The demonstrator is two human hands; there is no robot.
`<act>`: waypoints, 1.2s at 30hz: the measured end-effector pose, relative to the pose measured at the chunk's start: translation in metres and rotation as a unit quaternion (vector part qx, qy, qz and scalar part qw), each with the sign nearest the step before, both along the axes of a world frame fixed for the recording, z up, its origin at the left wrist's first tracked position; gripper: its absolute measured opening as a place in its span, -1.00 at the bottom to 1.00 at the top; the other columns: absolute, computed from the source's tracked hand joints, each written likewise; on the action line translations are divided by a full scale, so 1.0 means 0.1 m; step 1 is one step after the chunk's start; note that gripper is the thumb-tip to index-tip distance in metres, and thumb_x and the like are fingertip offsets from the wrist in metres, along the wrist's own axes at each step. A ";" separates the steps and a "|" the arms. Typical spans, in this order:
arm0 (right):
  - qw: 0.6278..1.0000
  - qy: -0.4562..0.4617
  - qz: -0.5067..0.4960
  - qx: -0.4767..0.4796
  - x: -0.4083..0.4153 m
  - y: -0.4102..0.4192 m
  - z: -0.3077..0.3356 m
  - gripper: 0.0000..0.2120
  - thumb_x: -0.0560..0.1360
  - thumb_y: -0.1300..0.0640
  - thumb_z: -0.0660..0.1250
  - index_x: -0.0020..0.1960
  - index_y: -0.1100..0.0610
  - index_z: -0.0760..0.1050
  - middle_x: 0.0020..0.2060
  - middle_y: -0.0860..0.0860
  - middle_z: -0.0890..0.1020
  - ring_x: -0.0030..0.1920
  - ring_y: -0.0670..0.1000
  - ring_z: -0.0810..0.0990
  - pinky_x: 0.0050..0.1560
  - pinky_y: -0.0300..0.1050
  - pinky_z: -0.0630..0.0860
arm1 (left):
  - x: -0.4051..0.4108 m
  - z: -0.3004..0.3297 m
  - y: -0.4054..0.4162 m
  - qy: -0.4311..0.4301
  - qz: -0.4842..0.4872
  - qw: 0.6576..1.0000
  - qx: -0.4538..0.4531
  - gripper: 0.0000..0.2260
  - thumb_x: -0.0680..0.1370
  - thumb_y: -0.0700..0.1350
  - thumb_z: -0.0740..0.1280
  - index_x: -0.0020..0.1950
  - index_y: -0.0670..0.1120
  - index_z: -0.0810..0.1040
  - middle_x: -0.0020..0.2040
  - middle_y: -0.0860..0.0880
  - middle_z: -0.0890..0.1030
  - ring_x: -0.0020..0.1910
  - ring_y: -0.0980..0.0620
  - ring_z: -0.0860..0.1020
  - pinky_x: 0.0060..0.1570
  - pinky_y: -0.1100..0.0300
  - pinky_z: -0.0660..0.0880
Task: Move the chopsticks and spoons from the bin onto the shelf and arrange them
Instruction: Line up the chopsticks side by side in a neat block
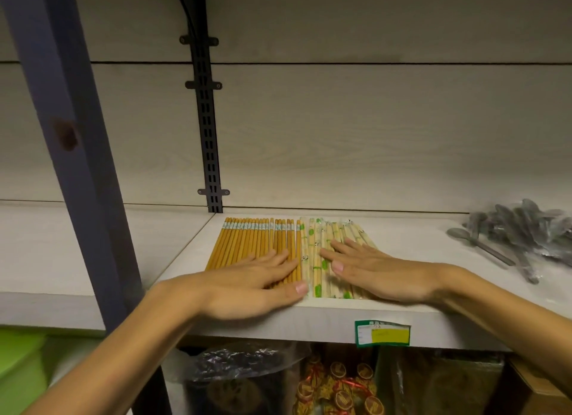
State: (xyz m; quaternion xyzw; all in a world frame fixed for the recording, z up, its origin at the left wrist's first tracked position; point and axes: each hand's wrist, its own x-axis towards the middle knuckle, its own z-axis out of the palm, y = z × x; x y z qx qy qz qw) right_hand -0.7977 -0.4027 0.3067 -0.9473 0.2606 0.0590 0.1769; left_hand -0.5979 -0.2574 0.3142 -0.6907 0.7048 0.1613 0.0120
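Observation:
Several brown wooden chopsticks point(244, 241) lie side by side on the pale shelf point(418, 253), pointing front to back. Beside them on the right lie several pale wrapped chopsticks with green print point(317, 244). My left hand point(250, 283) rests flat on the brown chopsticks, fingers straight, thumb at the shelf's front edge. My right hand point(374, 269) lies flat on the wrapped chopsticks, fingers straight and pointing left. A heap of grey spoons in clear wrap point(520, 232) sits at the shelf's far right, apart from both hands.
A dark blue upright post point(77, 154) crosses the left foreground. A black slotted rail point(207, 120) runs down the back wall. A green and yellow label point(382, 332) hangs on the shelf's front edge. Packaged goods point(337, 383) fill the shelf below.

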 end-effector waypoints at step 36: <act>0.995 0.025 0.008 -0.100 0.23 -0.11 -0.05 -0.36 0.37 -0.50 -0.20 0.43 -0.48 -0.19 0.55 -0.18 -0.19 0.54 0.02 -0.28 0.49 0.21 -0.30 | 0.48 -0.21 -0.26 -0.007 0.104 0.993 -0.047 -0.11 0.17 0.63 -0.16 0.48 0.39 -0.11 0.58 0.09 -0.21 0.54 0.02 -0.26 0.49 -0.05 -0.28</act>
